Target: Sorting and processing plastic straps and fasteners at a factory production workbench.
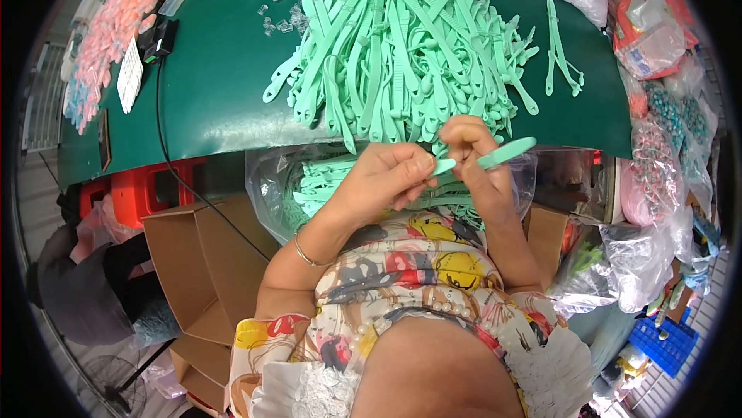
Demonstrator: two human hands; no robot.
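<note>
Mint-green plastic strap (495, 156) sits pinched between both my hands, above the clear bag (270, 186) at the green surface (216, 85) edge; left hand (382, 178) fingers grip its end, right hand (471, 147) fingers curl around it. A loose pinch could drop it into the bag.

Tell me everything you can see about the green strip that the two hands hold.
The mint-green strip is long, narrow and flat, and looks like soft plastic. It lies nearly level, its right end rounded and tilted slightly up. The left hand pinches its left end; the right hand grips its middle with bent fingers. It is held above a clear bag, just before the green table's edge.
</note>
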